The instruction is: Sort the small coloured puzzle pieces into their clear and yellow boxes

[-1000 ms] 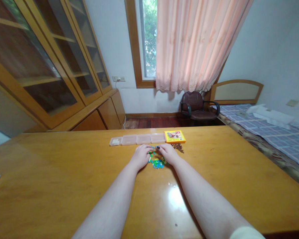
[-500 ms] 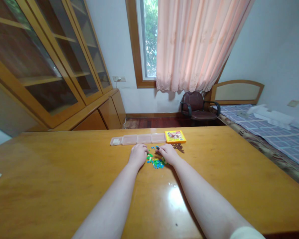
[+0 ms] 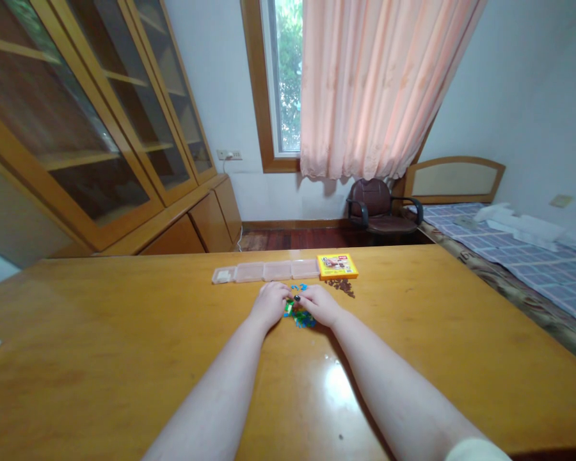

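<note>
Small green, blue and white pieces (image 3: 304, 319) lie in a loose pile on the wooden table. My left hand (image 3: 271, 305) rests at the pile's left side, its fingers curled; whatever is under its fingertips is hidden. From the right, my right hand (image 3: 319, 305) reaches over the pile, with a small black piece (image 3: 297, 298) at its pinched fingertips. The two hands' fingertips are close together. A few blue pieces (image 3: 303, 287) lie just beyond my right hand. Several brown pieces (image 3: 343, 288) are spread to the right, in front of a yellow box (image 3: 336, 266).
Shallow clear trays (image 3: 250, 272) stand in a row left of the yellow box, near the far edge of the table (image 3: 125, 333). A brown armchair (image 3: 372, 208) is behind the table. A bed (image 3: 513, 256) is at the right, a glass-fronted cabinet (image 3: 173, 192) at the left.
My right hand has moved left and slightly nearer with the black piece, bringing its fingertips close to those of my left hand. My left hand has shifted slightly to the right.
</note>
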